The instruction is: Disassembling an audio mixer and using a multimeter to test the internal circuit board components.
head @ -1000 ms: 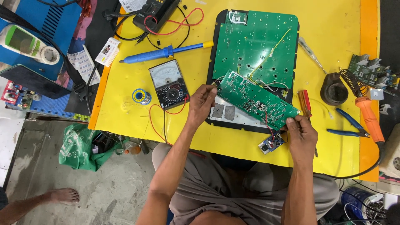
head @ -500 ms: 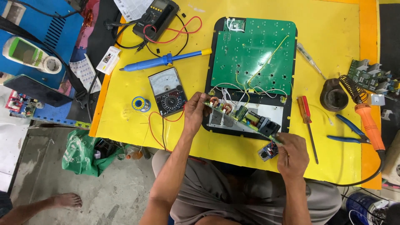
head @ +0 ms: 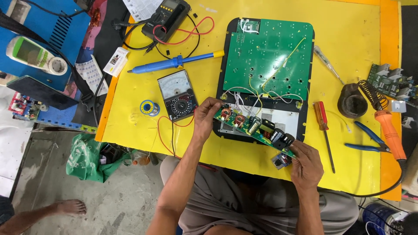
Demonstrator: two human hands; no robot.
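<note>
- The left hand pinches one end of the board, fingers bent around its edge.
- The right hand grips the other end, fingers curled.
- The board is a narrow green strip, tilted on its edge, with copper coils and black blocks on it.
- It is just above the open black case on the yellow table, white wires running to it.
- A meter lies beside the left hand.
</note>
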